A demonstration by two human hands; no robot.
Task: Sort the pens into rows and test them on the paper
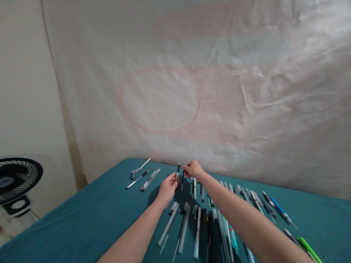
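Both of my hands meet above the far middle of a teal table [89,224]. My left hand [167,190] pinches the lower part of a small dark pen [177,171] that stands nearly upright. My right hand [193,169] is closed in a pinch right beside the pen's top; what its fingers grip is too small to see. Beneath my arms lie several pens [197,231] in rough rows, mostly clear or grey.
Three pens [144,177] lie apart at the table's far left. A blue pen [279,210] and a green marker [310,250] lie at the right. A wrinkled white sheet [208,87] hangs behind the table. A black fan [11,179] stands at the left.
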